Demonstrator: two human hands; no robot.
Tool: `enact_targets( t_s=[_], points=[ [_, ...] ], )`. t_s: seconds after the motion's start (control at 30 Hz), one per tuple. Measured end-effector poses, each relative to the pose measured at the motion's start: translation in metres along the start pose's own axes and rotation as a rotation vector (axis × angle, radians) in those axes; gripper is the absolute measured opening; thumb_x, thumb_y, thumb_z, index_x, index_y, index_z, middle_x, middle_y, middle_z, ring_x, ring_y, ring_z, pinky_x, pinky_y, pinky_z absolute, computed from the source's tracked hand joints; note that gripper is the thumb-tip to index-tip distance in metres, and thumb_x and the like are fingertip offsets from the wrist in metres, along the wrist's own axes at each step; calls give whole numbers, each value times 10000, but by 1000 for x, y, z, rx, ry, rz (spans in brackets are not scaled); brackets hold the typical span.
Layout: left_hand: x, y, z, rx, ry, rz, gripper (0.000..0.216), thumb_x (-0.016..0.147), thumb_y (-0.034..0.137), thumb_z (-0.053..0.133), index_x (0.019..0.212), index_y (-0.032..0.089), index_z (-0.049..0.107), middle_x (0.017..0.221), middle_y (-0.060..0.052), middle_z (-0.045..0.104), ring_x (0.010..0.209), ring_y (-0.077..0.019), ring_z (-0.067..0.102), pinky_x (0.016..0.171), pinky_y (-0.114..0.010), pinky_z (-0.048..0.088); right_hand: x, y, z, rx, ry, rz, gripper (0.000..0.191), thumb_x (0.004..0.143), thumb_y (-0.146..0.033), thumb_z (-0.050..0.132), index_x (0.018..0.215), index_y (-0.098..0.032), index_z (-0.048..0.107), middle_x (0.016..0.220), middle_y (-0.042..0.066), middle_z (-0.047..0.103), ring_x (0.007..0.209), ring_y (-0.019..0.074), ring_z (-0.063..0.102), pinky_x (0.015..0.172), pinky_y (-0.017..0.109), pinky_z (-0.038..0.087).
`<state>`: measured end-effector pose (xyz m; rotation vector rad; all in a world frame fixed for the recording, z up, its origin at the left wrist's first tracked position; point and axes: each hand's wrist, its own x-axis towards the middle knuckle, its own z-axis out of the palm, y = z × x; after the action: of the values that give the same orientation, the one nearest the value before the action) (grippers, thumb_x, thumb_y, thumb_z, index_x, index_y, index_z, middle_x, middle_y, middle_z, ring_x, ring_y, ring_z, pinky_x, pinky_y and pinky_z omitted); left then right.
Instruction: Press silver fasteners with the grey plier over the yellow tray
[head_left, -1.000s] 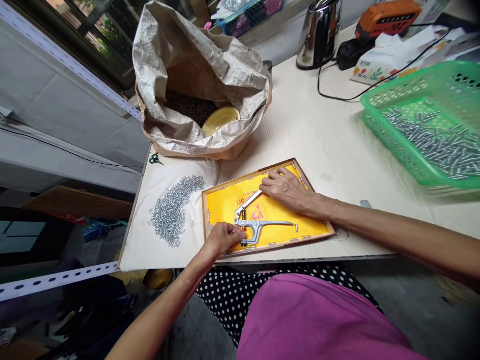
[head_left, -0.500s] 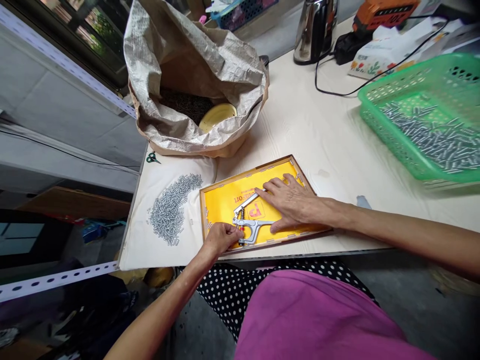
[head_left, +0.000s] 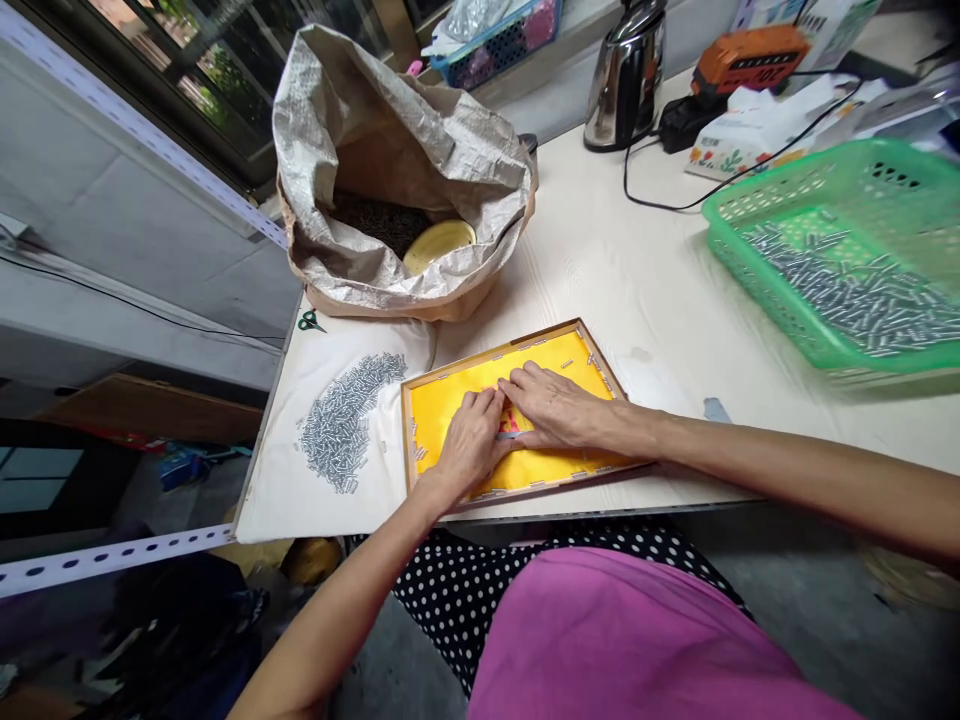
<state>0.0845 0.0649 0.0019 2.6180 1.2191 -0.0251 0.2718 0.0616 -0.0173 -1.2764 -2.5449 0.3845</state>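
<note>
Silver snap pliers [head_left: 510, 435] lie over a shallow tray [head_left: 406, 425] with a brown rim and yellow bottom. Only a sliver of them shows between my hands. My left hand [head_left: 472, 432] is closed over their head end, hiding the jaws. My right hand [head_left: 551, 405] is bent round the handle end, its fingertips almost touching the left hand's. Small metal pins lie along the tray's edges, and one loose pin [head_left: 568, 364] rests on the yellow near its upper right. Whether a pin sits in the jaws is hidden.
Left of the tray, a heap of small metal pins [head_left: 337, 425] lies on white cloth near green-handled scissors [head_left: 310, 321]. Behind stands an open woven sack [head_left: 405, 290] with dark pieces and a yellow dish [head_left: 440, 245]. A green basket [head_left: 757, 290] holds longer metal pieces; a kettle [head_left: 624, 85] stands behind.
My left hand has gone from pinching at the jaws to closing over the pliers' head. My right hand has drawn in its spread fingers and shifted left. The view has tilted slightly.
</note>
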Motion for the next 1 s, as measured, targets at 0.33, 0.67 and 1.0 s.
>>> enact_targets(
  t_s=[0.33, 0.67, 1.0],
  points=[
    [23, -25, 4, -94, 28, -16, 289, 897, 424, 673, 1041, 174, 691, 967, -82, 665, 955, -249, 560, 832, -373, 480, 10, 15, 11, -61, -56, -11, 207, 985, -270, 531, 1076, -123, 645, 995, 140, 644, 937, 257, 533, 755, 364, 432],
    [18, -12, 5, 21, 70, -28, 185, 960, 322, 586, 1060, 186, 663, 1081, -96, 686, 1020, -249, 593, 898, -396, 513, 7, 22, 9, -34, -37, 10, 376, 958, -438, 594, 1108, -96, 638, 1046, 153, 640, 971, 268, 541, 782, 365, 427],
    [-15, 35, 32, 107, 94, 43, 174, 1003, 208, 465, 1014, 197, 638, 1037, -83, 664, 995, -235, 572, 877, -376, 512, 26, 52, 0, -209, 0, 17, 197, 975, -183, 488, 973, -153, 682, 1003, 126, 668, 937, 246, 515, 760, 342, 343]
  ],
)
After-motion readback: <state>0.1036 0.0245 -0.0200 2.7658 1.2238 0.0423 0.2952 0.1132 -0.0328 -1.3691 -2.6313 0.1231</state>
